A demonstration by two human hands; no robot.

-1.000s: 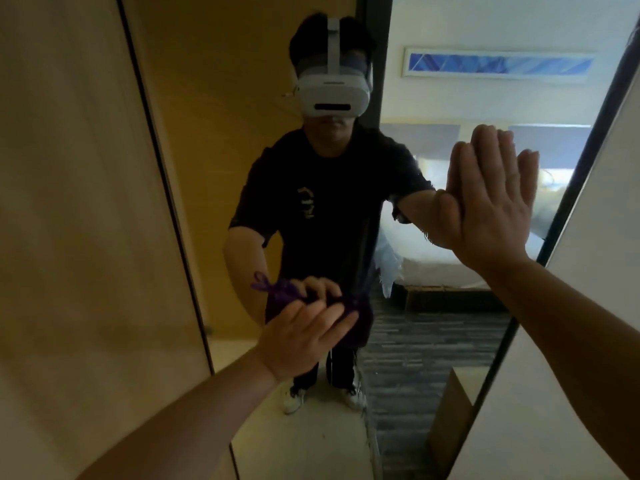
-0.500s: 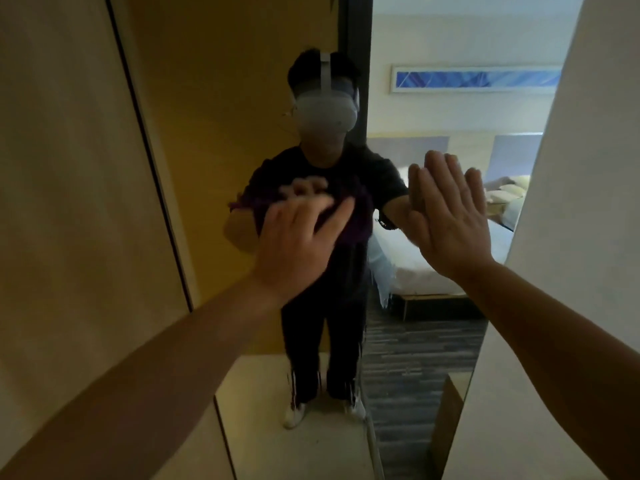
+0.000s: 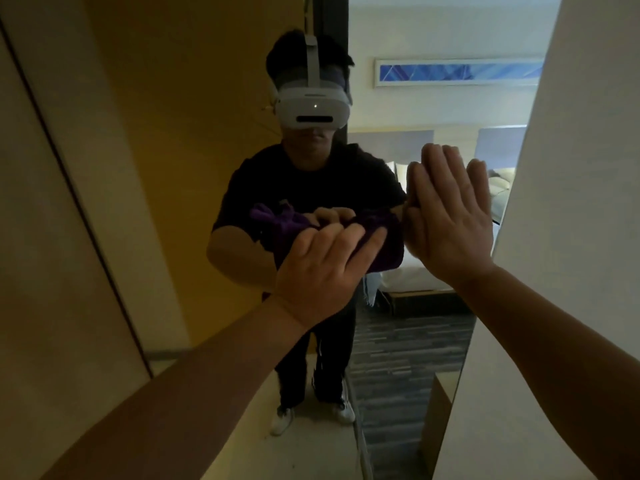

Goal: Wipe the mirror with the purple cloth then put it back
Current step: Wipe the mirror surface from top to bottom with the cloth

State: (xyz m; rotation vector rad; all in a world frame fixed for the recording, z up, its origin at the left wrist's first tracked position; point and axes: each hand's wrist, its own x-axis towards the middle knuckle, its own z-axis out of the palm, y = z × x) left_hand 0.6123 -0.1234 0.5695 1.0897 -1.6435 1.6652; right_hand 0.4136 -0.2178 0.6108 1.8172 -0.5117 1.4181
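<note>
The purple cloth [image 3: 384, 244] is pressed flat against the mirror [image 3: 398, 341], about halfway up the glass and near its middle. It is bunched, and its folds stick out past the fingers on both sides; much of what shows on the side nearer the wooden panel may be its reflection, and the two cannot be told apart cleanly. The left hand [image 3: 322, 271] lies on top of the cloth with the fingers together and stretched forward, palm down on the fabric, pinning it to the glass rather than gripping it in a fist. The left forearm runs down and away from the mirror toward the lower corner of the view.

Just beside the cloth, toward the mirror's white-wall edge, the right hand [image 3: 446, 216] is spread flat and upright, fingers side by side and pointing up, palm laid on the glass and holding nothing. Its thumb side is close to the cloth's end; whether they touch cannot be told.

In the mirror stands the reflection of the person, in a dark shirt, dark trousers, pale shoes and a white headset [image 3: 313, 110]. Behind the reflection are a bed [image 3: 408, 271], a striped carpet and a long blue picture [image 3: 460, 71] high on a pale wall. A yellow-brown wooden panel [image 3: 69, 237] borders the mirror on one side, a white wall [image 3: 571, 237] on the other.
</note>
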